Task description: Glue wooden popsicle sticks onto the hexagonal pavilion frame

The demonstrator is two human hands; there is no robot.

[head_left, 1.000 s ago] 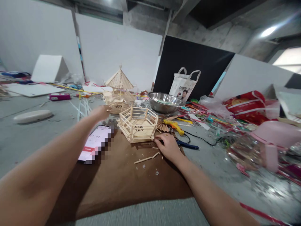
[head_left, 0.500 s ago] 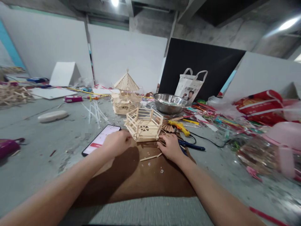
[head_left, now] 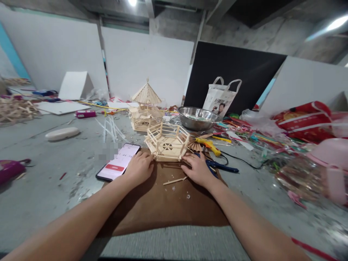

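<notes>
A six-sided railed frame of pale wooden sticks (head_left: 168, 148) sits before me at the far edge of a brown board (head_left: 163, 206). My left hand (head_left: 140, 167) is at its near left corner, fingers bent and fingertips against the base. At the near right corner, my right hand (head_left: 198, 168) has thumb and fingertips on the base; its other fingers spread over the board. A loose thin stick (head_left: 174, 181) lies between the hands. Beside my left hand is a phone (head_left: 118, 163) with a lit screen. Blue-handled pliers (head_left: 223, 166) lie beyond my right hand.
A stick pavilion with a pointed roof (head_left: 146, 96) stands behind the frame. Right of it are a steel bowl (head_left: 199, 121), a yellow glue gun (head_left: 210, 146) with a black cord, and a white bag (head_left: 220, 98). A pink-lidded container (head_left: 330, 159) is at far right.
My left hand has opened from a curled shape and come against the frame's left corner, uncovering more of the phone. The frame has turned or tilted slightly. My right hand has stayed at its corner.
</notes>
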